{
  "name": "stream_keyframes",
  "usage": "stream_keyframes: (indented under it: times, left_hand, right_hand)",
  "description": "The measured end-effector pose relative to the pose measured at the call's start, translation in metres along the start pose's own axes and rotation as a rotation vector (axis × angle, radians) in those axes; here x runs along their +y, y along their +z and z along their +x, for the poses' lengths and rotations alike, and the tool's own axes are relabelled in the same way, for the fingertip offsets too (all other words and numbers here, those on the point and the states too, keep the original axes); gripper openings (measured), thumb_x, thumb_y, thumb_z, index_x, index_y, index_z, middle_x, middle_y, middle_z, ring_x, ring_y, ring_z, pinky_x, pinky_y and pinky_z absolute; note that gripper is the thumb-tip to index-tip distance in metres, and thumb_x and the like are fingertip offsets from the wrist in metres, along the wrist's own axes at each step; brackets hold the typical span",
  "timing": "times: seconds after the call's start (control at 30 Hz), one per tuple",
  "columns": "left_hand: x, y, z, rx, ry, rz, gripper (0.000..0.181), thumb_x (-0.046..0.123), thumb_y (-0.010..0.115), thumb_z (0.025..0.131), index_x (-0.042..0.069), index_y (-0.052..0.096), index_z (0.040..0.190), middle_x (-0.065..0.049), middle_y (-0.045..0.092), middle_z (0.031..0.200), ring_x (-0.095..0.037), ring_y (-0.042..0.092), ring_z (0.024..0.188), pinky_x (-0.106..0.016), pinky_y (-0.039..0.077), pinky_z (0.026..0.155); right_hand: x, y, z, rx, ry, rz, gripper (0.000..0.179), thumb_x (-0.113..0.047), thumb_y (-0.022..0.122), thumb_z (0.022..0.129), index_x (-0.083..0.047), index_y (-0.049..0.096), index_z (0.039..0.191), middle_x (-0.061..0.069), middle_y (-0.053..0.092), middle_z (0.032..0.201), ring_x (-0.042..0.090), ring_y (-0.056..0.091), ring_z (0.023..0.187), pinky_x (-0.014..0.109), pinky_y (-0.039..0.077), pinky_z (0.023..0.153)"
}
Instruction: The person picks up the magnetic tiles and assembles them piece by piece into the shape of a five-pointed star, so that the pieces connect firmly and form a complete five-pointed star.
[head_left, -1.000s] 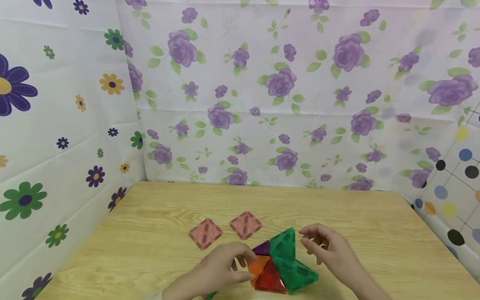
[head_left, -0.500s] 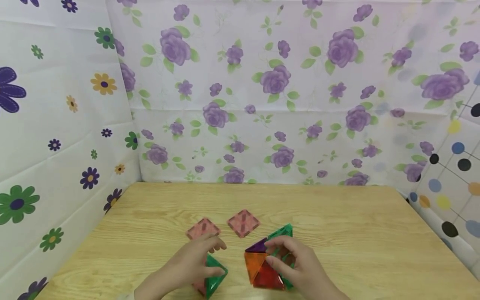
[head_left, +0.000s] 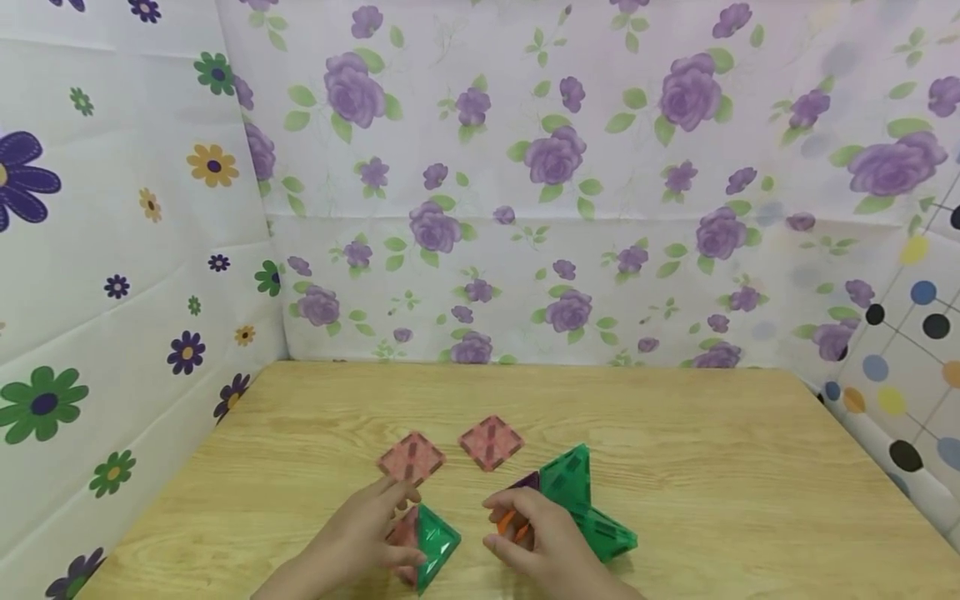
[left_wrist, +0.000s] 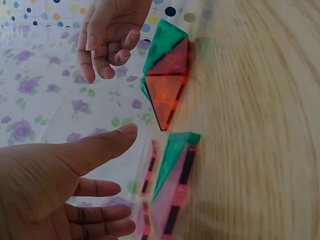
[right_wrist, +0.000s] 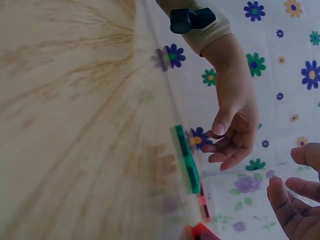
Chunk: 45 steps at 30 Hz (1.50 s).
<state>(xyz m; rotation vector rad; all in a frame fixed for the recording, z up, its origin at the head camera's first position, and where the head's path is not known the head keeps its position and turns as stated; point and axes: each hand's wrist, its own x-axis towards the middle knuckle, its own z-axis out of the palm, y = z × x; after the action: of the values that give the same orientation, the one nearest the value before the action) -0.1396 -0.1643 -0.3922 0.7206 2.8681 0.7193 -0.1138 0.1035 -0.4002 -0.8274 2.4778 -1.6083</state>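
Observation:
My left hand (head_left: 352, 542) hovers over a see-through green triangle tile (head_left: 437, 546) that lies against a pink tile (head_left: 405, 537). In the left wrist view its thumb and fingers are spread, with a gap to the green and pink tiles. My right hand (head_left: 540, 537) is above a joined cluster, loosely curved and holding nothing. The cluster has an orange triangle (left_wrist: 166, 95), a red triangle (left_wrist: 174, 59), a purple tile (head_left: 527, 482) and green triangles (head_left: 570, 482). In the head view, my right hand hides the red tile and most of the orange one.
Two pink diamond-placed tiles (head_left: 491, 442) (head_left: 412, 457) lie flat behind the hands. They rest on a wood-grain table (head_left: 675, 433). Floral cloth (head_left: 487, 167) hangs behind, with patterned cloths at both sides.
My left hand has moved left from the orange triangle, and the green and pink tiles now show beside it. My right hand has swung left from beyond the green triangles to above the orange tile.

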Motion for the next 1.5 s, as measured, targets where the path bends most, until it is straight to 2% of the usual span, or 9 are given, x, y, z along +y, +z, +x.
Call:
stream_keyframes:
  times: [0.23,0.4,0.5,0.63,0.8,1.07,1.27,1.4,1.5]
  left_hand:
    - [-0.013,0.004,-0.002,-0.028,-0.059,-0.011,0.06,0.041,0.085,0.068,0.01,0.06,0.113,-0.003,0.06,0.102,-0.018,0.058,0.091,-0.031,0.052,0.07]
    - [-0.018,0.006,-0.005,-0.06,-0.079,-0.011,0.073,0.051,0.083,0.065,0.004,0.06,0.116,-0.002,0.058,0.1,-0.014,0.056,0.088,-0.034,0.053,0.073]
    - [-0.019,0.007,-0.008,-0.07,-0.074,-0.015,0.078,0.055,0.084,0.061,0.004,0.061,0.117,0.0,0.055,0.099,-0.01,0.052,0.083,-0.03,0.052,0.071]
    - [-0.02,0.011,-0.01,-0.069,-0.06,-0.018,0.081,0.058,0.084,0.059,0.007,0.061,0.119,0.004,0.049,0.095,-0.006,0.042,0.076,-0.021,0.042,0.064]
    - [-0.02,0.015,-0.013,-0.044,-0.049,-0.03,0.086,0.057,0.085,0.058,0.005,0.06,0.121,0.004,0.047,0.096,-0.006,0.038,0.076,-0.018,0.038,0.061]
    - [-0.021,0.022,-0.013,0.002,-0.025,0.002,0.095,0.063,0.083,0.054,0.003,0.058,0.124,0.003,0.046,0.098,-0.006,0.036,0.079,-0.018,0.037,0.063]
    - [-0.022,0.027,-0.011,0.025,-0.024,0.031,0.096,0.066,0.08,0.056,0.002,0.058,0.125,0.005,0.047,0.101,-0.006,0.04,0.086,-0.02,0.043,0.07]
    - [-0.023,0.029,-0.011,0.026,-0.025,0.007,0.096,0.065,0.08,0.057,0.002,0.058,0.125,0.006,0.047,0.102,-0.006,0.04,0.089,-0.021,0.043,0.072]
    - [-0.025,0.03,-0.011,0.03,-0.017,-0.015,0.095,0.066,0.08,0.058,0.003,0.059,0.125,0.007,0.046,0.102,-0.005,0.04,0.089,-0.02,0.042,0.072]
  right_hand:
    - [0.007,0.015,0.012,-0.119,0.102,0.021,0.043,-0.023,0.067,0.091,-0.003,0.054,0.127,0.012,0.057,0.108,-0.002,0.055,0.075,0.018,0.049,0.063]
    - [0.006,0.024,0.019,-0.16,0.172,0.013,0.044,-0.022,0.068,0.09,-0.004,0.054,0.127,0.007,0.056,0.108,-0.001,0.056,0.077,0.018,0.05,0.065]
    - [0.007,0.028,0.023,-0.167,0.197,-0.016,0.044,-0.022,0.069,0.089,-0.004,0.055,0.127,0.004,0.056,0.105,-0.001,0.055,0.076,0.017,0.049,0.065]
    - [0.011,0.033,0.028,-0.178,0.199,-0.116,0.045,-0.023,0.071,0.087,-0.005,0.056,0.126,0.001,0.055,0.103,-0.001,0.052,0.075,0.017,0.047,0.065]
    - [0.017,0.039,0.031,-0.181,0.177,-0.267,0.045,-0.027,0.073,0.085,-0.006,0.06,0.123,-0.002,0.056,0.102,-0.001,0.048,0.082,0.019,0.047,0.071]
    - [0.021,0.05,0.038,-0.173,0.209,-0.345,0.04,-0.026,0.074,0.084,-0.006,0.065,0.117,-0.005,0.049,0.094,0.001,0.043,0.073,0.017,0.042,0.067]
    - [0.021,0.055,0.04,-0.159,0.206,-0.401,0.038,-0.025,0.076,0.082,-0.008,0.067,0.115,-0.006,0.048,0.092,0.001,0.043,0.072,0.017,0.042,0.066]
    - [0.022,0.055,0.04,-0.153,0.223,-0.358,0.036,-0.024,0.075,0.083,-0.008,0.067,0.113,-0.005,0.049,0.093,0.001,0.044,0.073,0.018,0.043,0.068]
    - [0.023,0.054,0.041,-0.153,0.26,-0.261,0.032,-0.021,0.072,0.086,-0.005,0.065,0.113,-0.004,0.049,0.093,0.002,0.045,0.073,0.019,0.043,0.066]
